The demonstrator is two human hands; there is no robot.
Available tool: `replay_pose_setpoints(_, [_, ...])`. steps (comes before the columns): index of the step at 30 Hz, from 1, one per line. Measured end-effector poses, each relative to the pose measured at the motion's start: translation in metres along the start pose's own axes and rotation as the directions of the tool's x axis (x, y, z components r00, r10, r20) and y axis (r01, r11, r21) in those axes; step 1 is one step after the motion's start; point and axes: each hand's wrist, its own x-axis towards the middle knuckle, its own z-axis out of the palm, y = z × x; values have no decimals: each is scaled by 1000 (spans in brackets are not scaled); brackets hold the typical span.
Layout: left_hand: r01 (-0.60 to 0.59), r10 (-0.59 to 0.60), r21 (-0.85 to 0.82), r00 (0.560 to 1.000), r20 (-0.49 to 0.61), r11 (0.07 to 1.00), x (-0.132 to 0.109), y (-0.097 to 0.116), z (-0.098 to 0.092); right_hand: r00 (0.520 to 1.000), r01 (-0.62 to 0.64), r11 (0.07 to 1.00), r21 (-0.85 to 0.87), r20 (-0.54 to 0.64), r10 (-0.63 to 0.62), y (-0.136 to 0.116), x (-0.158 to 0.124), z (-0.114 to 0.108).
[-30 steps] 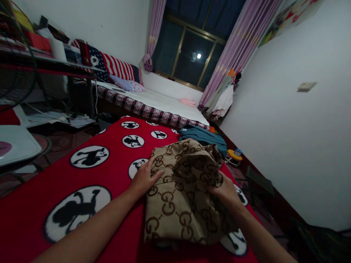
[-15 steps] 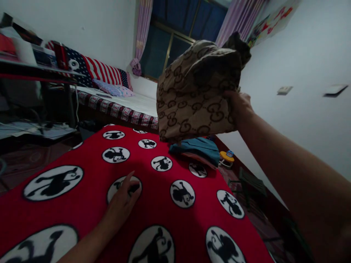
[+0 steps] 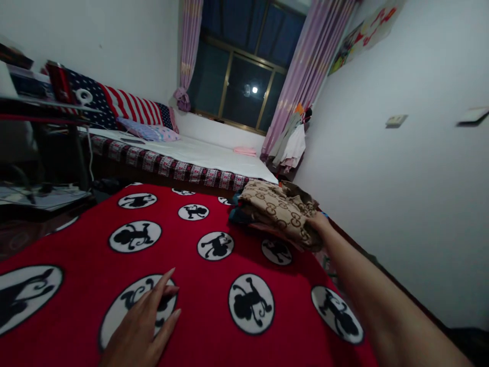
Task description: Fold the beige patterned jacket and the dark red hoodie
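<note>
And there's the right hand (image 3: 318, 224), fingers closed on the folded tan GG-print garment (image 3: 273, 206), over the teal garment (image 3: 237, 214) at the red monkey-print blanket's (image 3: 202, 300) far right corner! Left hand (image 3: 139, 323): fingers loosely spread, toward the near edge.

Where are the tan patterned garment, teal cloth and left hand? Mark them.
Tan patterned garment (image 3: 275, 206), head view: printed upper face.
Teal cloth (image 3: 238, 216), head view: exposed edge.
Left hand (image 3: 136, 323), head view: back of hand.
</note>
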Motion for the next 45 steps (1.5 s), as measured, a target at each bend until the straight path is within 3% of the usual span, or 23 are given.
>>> replay_pose_setpoints(3, [-36, 35, 24, 999, 14, 999, -1, 0, -1, 992, -28, 995, -97, -126, 15, -12, 11, -3])
replay_pose_setpoints(6, [-70, 70, 50, 997, 19, 996, -1, 1, -3, 937, 147, 969, -199, -285, -201, -43, 15, -6])
replay_pose_setpoints(9, [-75, 73, 75, 997, 27, 994, -1, 2, -5, 864, 322, 910, -262, -311, -395, -68, 3, 9])
replay_pose_setpoints(10, [-79, 76, 83, 997, 31, 993, -1, 2, -5, 870, 356, 889, -288, -246, -428, -71, -3, 18])
replay_pose_setpoints(12, [-97, 95, 103, 995, 25, 990, -1, 2, -6, 908, 400, 855, -330, 15, -419, -73, -13, 39])
replay_pose_setpoints(14, [-132, 132, 121, 991, 13, 984, -1, 1, -6, 896, 427, 840, -336, 284, -342, -71, -15, 53])
replay_pose_setpoints(15, [-149, 149, 128, 989, 9, 981, -1, 0, -6, 879, 433, 839, -330, 360, -312, -70, -13, 55])
replay_pose_setpoints(17, [-175, 176, 136, 984, 3, 975, 0, -1, -6, 850, 448, 845, -292, 431, -302, -70, -8, 51])
replay_pose_setpoints(19, [-195, 195, 133, 981, 16, 972, 0, 0, -6, 790, 511, 825, -242, 511, -340, -69, -9, 39])
replay_pose_setpoints(22, [-210, 204, 113, 977, 66, 971, 0, 3, -6, 696, 636, 708, -308, 626, -352, -59, -25, 24])
replay_pose_setpoints(24, [-203, 194, 106, 977, 86, 974, 0, 4, -6, 721, 659, 619, -427, 594, -358, -50, -40, 17])
replay_pose_setpoints(27, [-184, 175, 97, 980, 94, 978, -1, 5, -6, 761, 649, 562, -513, 441, -477, -43, -45, 7])
replay_pose_setpoints(31, [-175, 167, 76, 980, 104, 982, -1, 5, -6, 684, 684, 474, -554, 262, -681, -47, -19, -10])
replay_pose_setpoints(33, [-178, 170, 73, 980, 106, 981, -1, 4, -6, 660, 666, 473, -577, 158, -735, -45, -10, -8])
replay_pose_setpoints(34, [-182, 173, 74, 979, 108, 981, -1, 4, -6, 656, 671, 469, -574, 163, -737, -42, -8, -3])
replay_pose_setpoints(37, [-190, 180, 75, 976, 121, 979, -1, 4, -6, 678, 718, 491, -493, 340, -651, -31, -11, 19])
replay_pose_setpoints(40, [-189, 179, 68, 975, 131, 980, -1, 4, -6, 707, 681, 692, -239, 462, -535, -23, -4, 24])
replay_pose_setpoints(42, [-187, 178, 58, 975, 130, 981, -1, 4, -6, 827, 489, 871, -53, 347, -443, -18, 7, 13])
replay_pose_setpoints(44, [-181, 173, 54, 977, 128, 982, -1, 3, -5, 965, 246, 968, 45, 79, -249, -9, 18, -1])
replay_pose_setpoints(45, [-179, 171, 54, 977, 126, 982, -1, 4, -5, 988, 151, 986, 65, -54, -147, -2, 20, -6])
